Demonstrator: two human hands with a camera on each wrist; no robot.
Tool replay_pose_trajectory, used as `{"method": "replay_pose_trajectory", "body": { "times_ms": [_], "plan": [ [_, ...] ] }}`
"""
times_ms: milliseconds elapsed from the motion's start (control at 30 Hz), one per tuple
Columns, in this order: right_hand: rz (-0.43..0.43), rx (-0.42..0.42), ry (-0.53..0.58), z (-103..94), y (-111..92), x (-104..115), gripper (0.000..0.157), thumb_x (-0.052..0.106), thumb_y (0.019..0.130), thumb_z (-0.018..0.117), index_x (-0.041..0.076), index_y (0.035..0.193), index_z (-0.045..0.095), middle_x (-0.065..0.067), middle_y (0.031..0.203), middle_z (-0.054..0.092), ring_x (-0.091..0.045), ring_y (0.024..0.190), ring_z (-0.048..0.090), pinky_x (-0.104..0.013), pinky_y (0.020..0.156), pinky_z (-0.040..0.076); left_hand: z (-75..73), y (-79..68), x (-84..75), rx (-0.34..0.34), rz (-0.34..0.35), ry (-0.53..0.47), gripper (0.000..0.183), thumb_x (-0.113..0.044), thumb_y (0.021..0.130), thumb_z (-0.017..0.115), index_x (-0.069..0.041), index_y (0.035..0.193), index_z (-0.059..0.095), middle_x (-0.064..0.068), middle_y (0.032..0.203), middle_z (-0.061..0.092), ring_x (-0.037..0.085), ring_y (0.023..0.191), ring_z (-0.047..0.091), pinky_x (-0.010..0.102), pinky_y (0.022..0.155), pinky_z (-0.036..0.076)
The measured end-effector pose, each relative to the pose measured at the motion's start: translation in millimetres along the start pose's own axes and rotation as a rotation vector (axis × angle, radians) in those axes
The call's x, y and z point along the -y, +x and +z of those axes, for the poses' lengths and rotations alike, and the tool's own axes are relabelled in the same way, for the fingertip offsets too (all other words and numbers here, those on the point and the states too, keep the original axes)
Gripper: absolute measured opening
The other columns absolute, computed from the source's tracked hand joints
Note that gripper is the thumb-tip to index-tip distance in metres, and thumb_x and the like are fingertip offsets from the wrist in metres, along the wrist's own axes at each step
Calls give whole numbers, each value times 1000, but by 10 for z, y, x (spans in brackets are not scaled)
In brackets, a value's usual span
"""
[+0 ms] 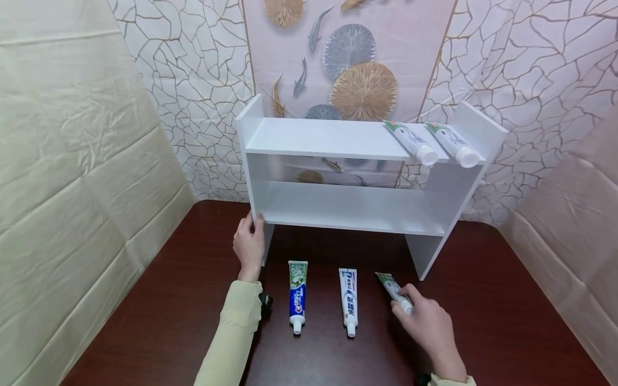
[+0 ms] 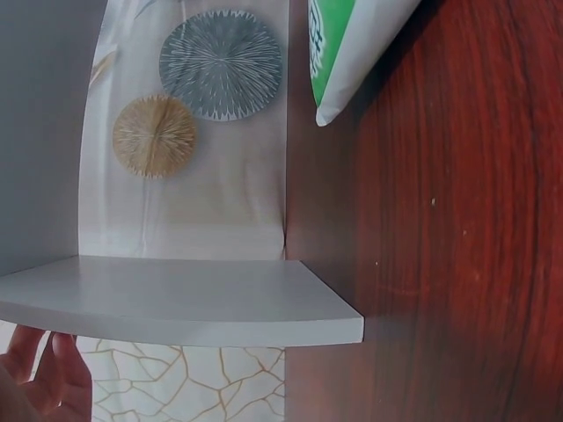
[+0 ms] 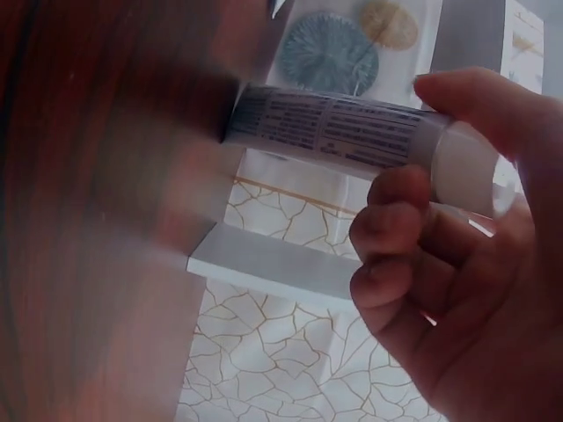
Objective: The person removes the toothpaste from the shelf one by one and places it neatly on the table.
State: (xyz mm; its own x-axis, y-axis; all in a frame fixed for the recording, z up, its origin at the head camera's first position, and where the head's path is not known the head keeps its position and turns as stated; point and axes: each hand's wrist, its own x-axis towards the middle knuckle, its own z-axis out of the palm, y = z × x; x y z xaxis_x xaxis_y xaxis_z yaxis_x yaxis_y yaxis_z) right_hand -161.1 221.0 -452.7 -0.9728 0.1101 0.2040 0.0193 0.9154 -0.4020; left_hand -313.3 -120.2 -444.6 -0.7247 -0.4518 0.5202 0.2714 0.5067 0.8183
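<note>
My left hand grips the front edge of the left side panel of a white two-tier shelf; its fingertips show against the panel's outer face in the left wrist view. My right hand pinches a white toothpaste tube with a green end, thumb and fingers near its cap. That tube slants in the hand, green end toward the shelf, low over the table; the right wrist view shows small print on it. To its left lie a white-and-blue toothpaste tube and a green-and-blue one, caps toward me.
Two white-and-green toothpaste tubes lie side by side at the right of the upper board, caps overhanging its front edge. The shelf stands on a dark red-brown table. Patterned cloth hangs behind, and beige cloth covers the sides.
</note>
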Motion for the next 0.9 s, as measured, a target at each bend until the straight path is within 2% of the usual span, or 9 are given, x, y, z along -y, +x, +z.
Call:
{"method": "replay_pose_trajectory", "body": {
  "times_ms": [233,367,533,700,900],
  "plan": [
    [-13,85,-31,81,16,-36,32,26,78,70,15,107,61,-11,73,66,-18,54,51,-34,46,34,19,0,-12,6,14,-6,37,-32,98,52,-17,128,65,13,83,63,23,58,47,31,56,33],
    [-33,107,-42,157,14,-68,36,27,76,71,15,108,61,-11,73,65,-19,57,53,-34,47,35,7,-7,8,1,4,1,36,-32,97,53,-17,127,66,13,85,64,24,60,49,31,58,34],
    [-48,190,-30,206,32,-79,41,29,77,74,14,112,61,-7,75,65,-16,60,54,-35,49,38,-11,1,36,-12,-6,3,34,-32,97,53,-16,124,68,14,88,65,30,67,56,35,61,37],
    [-38,268,-42,215,48,-83,48,32,79,76,13,119,58,-10,81,67,-17,64,57,-36,53,41,-15,-1,31,-5,-14,-1,35,-32,97,53,-16,124,68,14,91,67,31,71,58,36,62,39],
    [-33,306,-33,209,33,-98,43,35,81,75,18,117,58,-8,79,66,-16,63,57,-36,52,40,5,-10,16,0,-27,-8,35,-33,97,53,-17,124,68,13,94,68,31,73,60,35,63,40]
  ]
}}
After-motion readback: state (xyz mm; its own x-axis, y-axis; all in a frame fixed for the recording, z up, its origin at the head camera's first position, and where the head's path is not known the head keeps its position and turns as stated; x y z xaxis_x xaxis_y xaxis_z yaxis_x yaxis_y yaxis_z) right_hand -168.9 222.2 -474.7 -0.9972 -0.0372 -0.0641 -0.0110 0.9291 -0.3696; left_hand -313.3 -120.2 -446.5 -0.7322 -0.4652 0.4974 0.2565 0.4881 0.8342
